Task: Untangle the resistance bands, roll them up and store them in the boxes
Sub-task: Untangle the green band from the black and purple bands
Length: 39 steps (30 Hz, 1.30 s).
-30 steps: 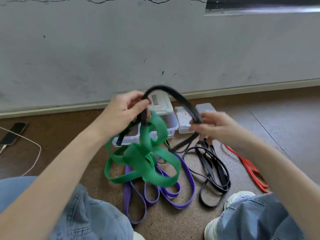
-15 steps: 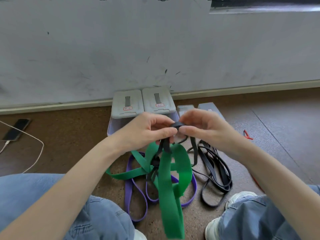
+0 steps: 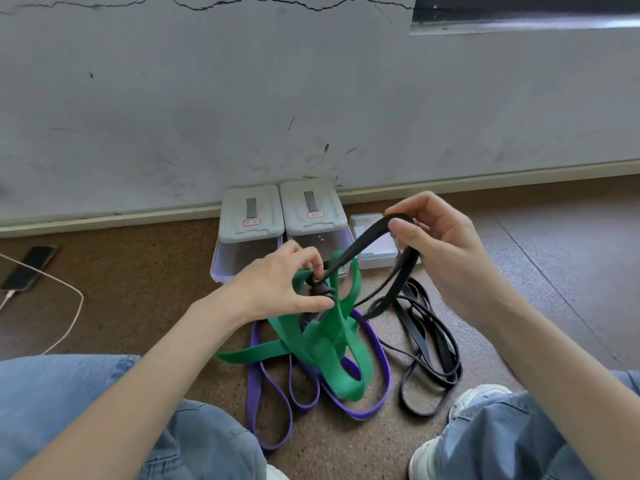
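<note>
Head: right hand (image 3: 433, 244) raised w/ black band (image 3: 360, 245) (left hand (image 3: 280, 285) pinches knot (image 3: 320, 289)).

Dark phone (image 3: 29, 269) lying on the brown floor (image 3: 138, 271) at left, white cable (image 3: 71, 318) plugged in, below a cracked grey wall (image 3: 207, 98).
</note>
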Each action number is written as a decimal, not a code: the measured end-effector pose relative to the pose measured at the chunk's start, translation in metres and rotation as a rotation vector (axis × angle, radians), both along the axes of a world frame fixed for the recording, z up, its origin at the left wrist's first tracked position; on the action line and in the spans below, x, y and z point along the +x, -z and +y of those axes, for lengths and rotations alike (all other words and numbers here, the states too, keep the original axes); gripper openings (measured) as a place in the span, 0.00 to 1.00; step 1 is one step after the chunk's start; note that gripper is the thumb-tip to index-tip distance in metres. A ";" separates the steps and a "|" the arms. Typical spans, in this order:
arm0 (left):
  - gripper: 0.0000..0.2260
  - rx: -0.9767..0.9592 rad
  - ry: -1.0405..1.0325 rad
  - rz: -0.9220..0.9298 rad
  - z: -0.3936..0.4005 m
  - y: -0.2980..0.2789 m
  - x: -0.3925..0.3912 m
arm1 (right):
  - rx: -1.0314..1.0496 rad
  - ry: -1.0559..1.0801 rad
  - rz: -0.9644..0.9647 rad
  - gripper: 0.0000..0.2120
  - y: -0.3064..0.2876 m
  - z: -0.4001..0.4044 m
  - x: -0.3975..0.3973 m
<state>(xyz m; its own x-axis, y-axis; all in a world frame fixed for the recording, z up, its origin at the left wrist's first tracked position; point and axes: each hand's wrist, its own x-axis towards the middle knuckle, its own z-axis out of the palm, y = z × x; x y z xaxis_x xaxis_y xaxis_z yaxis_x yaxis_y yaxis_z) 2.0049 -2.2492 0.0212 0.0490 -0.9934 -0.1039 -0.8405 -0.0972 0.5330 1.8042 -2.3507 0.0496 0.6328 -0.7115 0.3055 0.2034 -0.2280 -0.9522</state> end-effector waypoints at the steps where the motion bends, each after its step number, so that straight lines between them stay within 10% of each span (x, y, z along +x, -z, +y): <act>1: 0.13 0.057 -0.014 0.044 0.001 0.000 0.002 | -0.015 0.022 0.000 0.07 0.001 0.000 0.001; 12: 0.21 0.365 -0.126 0.633 0.013 -0.015 0.012 | -0.160 0.197 0.046 0.08 0.009 -0.006 0.001; 17: 0.03 0.299 -0.227 0.485 0.006 -0.006 0.001 | -0.219 0.156 0.084 0.10 0.013 -0.005 0.004; 24: 0.19 -0.232 -0.708 0.842 -0.002 -0.025 0.024 | -0.424 -0.051 0.561 0.09 0.007 -0.009 -0.007; 27: 0.21 -0.362 -0.547 0.749 0.003 -0.039 0.020 | -0.453 -0.170 0.732 0.03 0.014 0.001 -0.001; 32: 0.19 -0.315 -0.226 0.676 0.010 -0.050 0.000 | -0.237 0.158 0.372 0.05 0.010 -0.001 0.003; 39: 0.12 -0.266 -0.141 0.801 0.012 -0.052 -0.008 | -0.199 -0.323 0.589 0.19 0.034 0.016 0.016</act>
